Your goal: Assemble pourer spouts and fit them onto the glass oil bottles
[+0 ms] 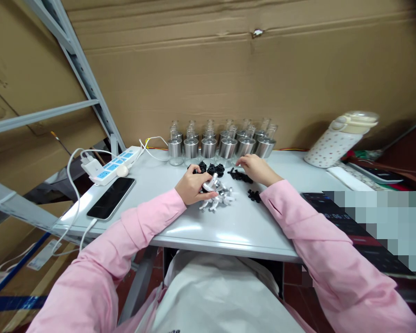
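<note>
My left hand [193, 186] is closed around a silver-white spouted piece [211, 183] with a dark part at its base. Under and beside it lies a heap of similar silver-white pieces [223, 199]. My right hand [257, 168] has its fingers bent together above a pile of small black stick-like parts [241, 175]; what the fingertips hold, if anything, is too small to make out. Several black ribbed caps [211, 169] sit just behind my left hand. A smaller cluster of black parts [253, 195] lies near my right cuff.
Two rows of glass bottles with metal sleeves [228, 147] stand along the cardboard wall [229, 83]. At left are a power strip [116, 166] with white cables and a phone [112, 199]. A dotted flask [336, 141] stands at right, beyond a dark screen device [333, 217].
</note>
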`<state>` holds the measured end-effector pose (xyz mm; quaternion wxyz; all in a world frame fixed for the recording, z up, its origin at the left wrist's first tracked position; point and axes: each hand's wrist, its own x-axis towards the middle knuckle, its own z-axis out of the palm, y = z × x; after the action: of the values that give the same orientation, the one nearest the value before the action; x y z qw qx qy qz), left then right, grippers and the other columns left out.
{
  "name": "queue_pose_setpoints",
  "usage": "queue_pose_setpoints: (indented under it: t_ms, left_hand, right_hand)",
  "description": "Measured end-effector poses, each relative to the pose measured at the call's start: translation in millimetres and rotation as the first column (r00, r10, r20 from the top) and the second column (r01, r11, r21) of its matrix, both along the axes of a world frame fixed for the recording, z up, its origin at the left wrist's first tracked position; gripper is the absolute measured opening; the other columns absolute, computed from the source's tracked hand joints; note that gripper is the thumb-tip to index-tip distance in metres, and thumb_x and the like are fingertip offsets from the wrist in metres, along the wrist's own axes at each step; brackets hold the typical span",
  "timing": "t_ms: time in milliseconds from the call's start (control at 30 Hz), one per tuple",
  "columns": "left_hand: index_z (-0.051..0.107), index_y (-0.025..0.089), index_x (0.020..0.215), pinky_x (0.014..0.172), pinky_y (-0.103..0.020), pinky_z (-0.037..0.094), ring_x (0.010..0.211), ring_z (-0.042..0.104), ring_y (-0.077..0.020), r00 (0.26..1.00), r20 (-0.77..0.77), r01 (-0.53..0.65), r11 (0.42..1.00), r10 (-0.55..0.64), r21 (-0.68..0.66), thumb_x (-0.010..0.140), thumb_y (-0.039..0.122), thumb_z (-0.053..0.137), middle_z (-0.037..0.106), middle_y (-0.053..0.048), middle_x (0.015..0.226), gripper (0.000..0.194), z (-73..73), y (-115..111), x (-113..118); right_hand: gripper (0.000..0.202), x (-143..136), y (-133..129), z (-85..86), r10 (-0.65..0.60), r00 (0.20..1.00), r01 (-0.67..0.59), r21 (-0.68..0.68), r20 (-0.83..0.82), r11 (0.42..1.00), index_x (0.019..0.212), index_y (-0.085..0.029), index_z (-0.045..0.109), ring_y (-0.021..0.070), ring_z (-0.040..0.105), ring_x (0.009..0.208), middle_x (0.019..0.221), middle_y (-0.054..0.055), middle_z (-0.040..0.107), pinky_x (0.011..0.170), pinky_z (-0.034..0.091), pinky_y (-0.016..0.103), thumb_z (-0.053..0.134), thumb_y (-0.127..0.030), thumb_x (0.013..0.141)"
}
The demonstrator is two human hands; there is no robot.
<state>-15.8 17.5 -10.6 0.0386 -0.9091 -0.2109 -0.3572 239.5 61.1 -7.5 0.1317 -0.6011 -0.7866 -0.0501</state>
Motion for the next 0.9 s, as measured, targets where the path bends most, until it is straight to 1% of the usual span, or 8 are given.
queue_pose_setpoints:
  t_ms: [67,167,267,467,633,800,900]
  left_hand:
    - [0.054,0.017,0.076,0.081,-0.039,0.035,0.050,0.042,-0.0133,1.000,-0.010,-0.011,1.000,0.011,-0.015,0.082,0.068,0.022,0.056,0.000,0.055,0.061,0.0,-0.1,-0.2]
    - [0.055,0.017,0.076,0.081,-0.039,0.035,0.050,0.042,-0.0131,1.000,-0.017,-0.014,1.000,0.013,-0.023,0.082,0.068,0.023,0.056,0.000,0.056,0.061,0.3,-0.3,-0.1]
    - [0.054,0.017,0.075,0.081,-0.038,0.035,0.050,0.043,-0.0131,1.000,-0.014,-0.005,1.000,0.005,-0.017,0.082,0.068,0.022,0.057,0.000,0.057,0.061,1.0,-0.8,0.4]
    - [0.054,0.016,0.074,0.080,-0.037,0.035,0.050,0.043,-0.0128,1.000,0.022,0.021,0.999,-0.022,0.032,0.084,0.066,0.021,0.057,0.000,0.055,0.061,2.7,-1.9,1.4]
    - [0.053,0.016,0.074,0.079,-0.036,0.035,0.051,0.044,-0.0128,0.999,0.023,0.027,0.998,-0.028,0.049,0.085,0.065,0.021,0.059,-0.001,0.058,0.060,3.4,-2.2,1.0]
    - [0.054,0.017,0.076,0.081,-0.037,0.035,0.051,0.044,-0.0138,1.000,-0.009,0.001,1.000,-0.001,-0.007,0.082,0.068,0.020,0.058,0.000,0.056,0.062,2.7,-2.0,0.6]
    - [0.054,0.017,0.076,0.082,-0.038,0.035,0.051,0.044,-0.0137,1.000,-0.016,-0.003,1.000,0.003,-0.026,0.082,0.069,0.023,0.057,0.000,0.056,0.061,2.0,-1.6,0.5]
  right_hand:
    - [0.032,0.3,1.2,-0.8,0.031,1.000,-0.031,-0.010,0.000,0.999,0.094,-0.017,0.067,0.0244,0.053,0.095,0.099,0.011,0.063,0.075,0.039,0.032,0.035,-0.016,0.086]
    - [0.032,-2.6,1.7,-2.3,0.112,0.994,-0.112,-0.023,-0.003,0.993,0.094,-0.017,0.068,0.0242,0.052,0.094,0.100,0.011,0.064,0.078,0.039,0.033,0.038,-0.016,0.085]
    - [0.034,-7.6,0.6,-3.8,0.165,0.986,-0.166,-0.053,-0.010,0.985,0.095,-0.016,0.069,0.0239,0.051,0.094,0.102,0.010,0.065,0.080,0.039,0.033,0.037,-0.013,0.084]
    - [0.040,-12.0,-1.0,-6.1,0.155,0.987,-0.158,-0.091,-0.038,0.983,0.102,-0.018,0.067,0.0244,0.050,0.100,0.107,0.008,0.065,0.083,0.039,0.034,0.036,-0.005,0.079]
    - [0.041,-11.3,0.3,-6.7,0.145,0.989,-0.144,-0.089,0.009,0.986,0.109,-0.017,0.064,0.0262,0.048,0.101,0.112,0.009,0.063,0.082,0.039,0.036,0.035,-0.010,0.082]
    - [0.044,-10.2,0.4,-7.1,0.120,0.991,-0.113,-0.108,0.062,0.988,0.110,-0.018,0.065,0.0279,0.046,0.104,0.115,0.010,0.060,0.080,0.039,0.038,0.034,-0.008,0.080]
    - [0.045,-7.7,0.5,-7.8,0.105,0.992,-0.097,-0.116,0.066,0.988,0.108,-0.017,0.066,0.0289,0.046,0.105,0.116,0.011,0.060,0.080,0.040,0.039,0.034,-0.008,0.079]
